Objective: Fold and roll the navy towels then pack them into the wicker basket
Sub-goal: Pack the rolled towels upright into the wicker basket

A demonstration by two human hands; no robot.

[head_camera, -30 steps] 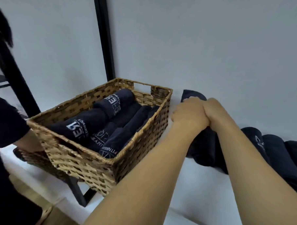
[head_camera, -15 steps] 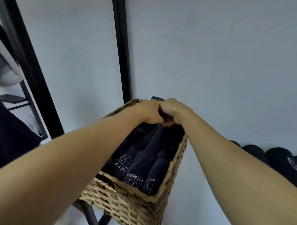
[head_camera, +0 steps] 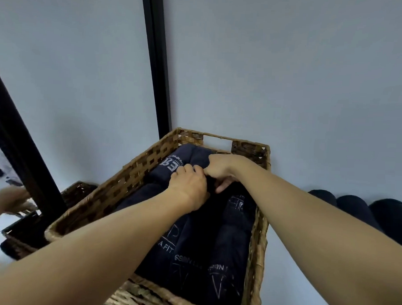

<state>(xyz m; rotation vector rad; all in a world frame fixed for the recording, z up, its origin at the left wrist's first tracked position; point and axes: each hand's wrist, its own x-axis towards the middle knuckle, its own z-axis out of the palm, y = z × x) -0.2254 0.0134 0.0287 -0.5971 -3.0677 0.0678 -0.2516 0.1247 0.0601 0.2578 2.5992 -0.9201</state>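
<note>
I am logging the left forearm [head_camera: 94, 247] and right forearm [head_camera: 319, 226] as running bare along their whole visible length, smooth and tapering toward the wrists, while the left hand [head_camera: 189, 186] and right hand [head_camera: 220, 168] are likewise showing uncovered, knuckles reading as rounded ridges.

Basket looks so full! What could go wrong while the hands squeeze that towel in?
The new towel, gripped by the left hand and right hand, could unroll as it is wedged between the packed towels. The wicker basket looks nearly full, so the spare rolls waiting outside may not all fit.
</note>
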